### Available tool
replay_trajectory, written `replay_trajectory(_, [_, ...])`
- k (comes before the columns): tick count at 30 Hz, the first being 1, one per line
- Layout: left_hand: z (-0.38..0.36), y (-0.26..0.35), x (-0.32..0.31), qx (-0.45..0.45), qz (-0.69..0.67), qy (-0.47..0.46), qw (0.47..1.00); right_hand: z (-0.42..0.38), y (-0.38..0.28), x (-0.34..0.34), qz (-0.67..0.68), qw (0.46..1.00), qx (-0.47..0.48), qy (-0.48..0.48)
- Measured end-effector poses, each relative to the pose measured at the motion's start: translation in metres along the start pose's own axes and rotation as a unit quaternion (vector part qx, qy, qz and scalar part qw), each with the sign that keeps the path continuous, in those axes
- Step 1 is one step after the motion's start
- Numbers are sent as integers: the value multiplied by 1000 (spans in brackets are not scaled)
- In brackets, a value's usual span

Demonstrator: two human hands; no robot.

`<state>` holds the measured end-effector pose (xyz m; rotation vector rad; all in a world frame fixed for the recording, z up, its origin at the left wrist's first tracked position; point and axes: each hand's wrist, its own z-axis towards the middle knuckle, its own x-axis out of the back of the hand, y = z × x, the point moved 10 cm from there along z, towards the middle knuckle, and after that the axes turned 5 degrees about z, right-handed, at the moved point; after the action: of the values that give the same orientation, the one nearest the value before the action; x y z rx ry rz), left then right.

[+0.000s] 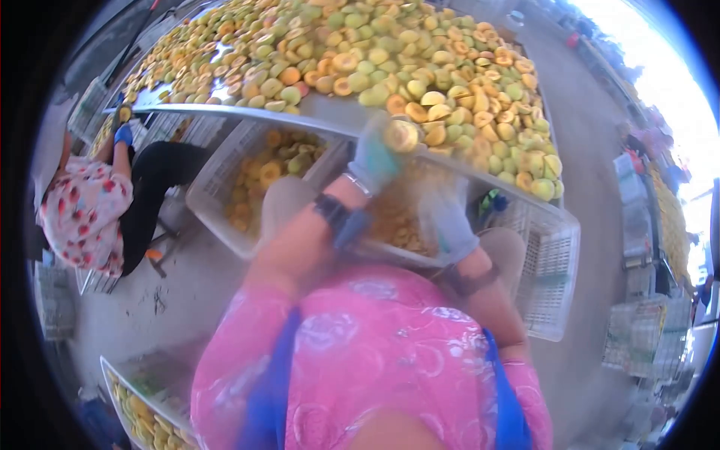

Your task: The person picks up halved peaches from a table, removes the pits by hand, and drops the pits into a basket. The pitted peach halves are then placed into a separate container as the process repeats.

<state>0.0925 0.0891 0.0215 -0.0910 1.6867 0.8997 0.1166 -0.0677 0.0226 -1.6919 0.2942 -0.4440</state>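
My left hand (pixel 375 157), in a pale glove with green on it, is at the front edge of the metal table (pixel 330 111). It holds a halved yellow fruit (pixel 401 136) with the cut face showing. My right hand (pixel 448 221), in a whitish glove, is blurred by motion over the right side of a crate with light pieces (pixel 401 225); its fingers and anything in them cannot be made out. Many halved yellow and green fruits (pixel 450 82) are heaped on the table just beyond both hands.
A crate of fruit halves (pixel 270 176) stands left of my hands, and a white crate (pixel 547 270) stands at the right. Another person (pixel 90 202) sits at the far left. A fruit-filled container (pixel 142 420) is at the lower left, with stacked crates (pixel 637 330) at the far right.
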Motion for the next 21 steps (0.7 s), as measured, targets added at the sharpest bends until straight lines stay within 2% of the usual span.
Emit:
replay_trajectory(1, [-8, -7, -4, 15, -26, -29, 999, 0, -12, -3, 4, 998, 54, -8])
replay_trajectory(2, [-16, -13, -9, 31, -53, -60, 996, -4, -31, -7, 31, 999, 33, 26])
replay_trajectory(4, [-27, -16, -5, 16, -50, -46, 998, 1, -32, -15, 71, 997, 25, 23])
replay_trajectory(6, [-40, -16, 2, 5, -47, -35, 998, 4, -34, -24, 50, 999, -5, 16])
replay_trajectory(8, [-57, 3, -11, -122, 145, -114, 975, 3, -29, -29, 26, 999, -31, 12])
replay_trajectory(11, [-64, 3, -15, -119, 130, -122, 977, 1, -31, -30, 32, 999, 1, 33])
replay_trajectory(14, [-64, -4, -14, -92, 78, -130, 984, -3, -32, -31, 34, 999, -11, 40])
replay_trajectory(17, [-64, -8, -12, -88, 88, -116, 985, -5, -32, -30, 2, 999, -18, 50])
replay_trajectory(18, [-64, -10, -12, -89, 87, -116, 985, -4, -24, -32, 27, 998, -50, 41])
replay_trajectory(19, [-67, -2, -14, -161, 219, -108, 956, -5, -16, -35, 52, 995, -81, 31])
replay_trajectory(20, [-73, 5, -19, -229, 345, -98, 905, -4, -11, -36, 52, 995, -82, 31])
replay_trajectory(21, [-75, 5, -21, -229, 345, -97, 905, -3, -15, -37, 44, 998, -35, 38])
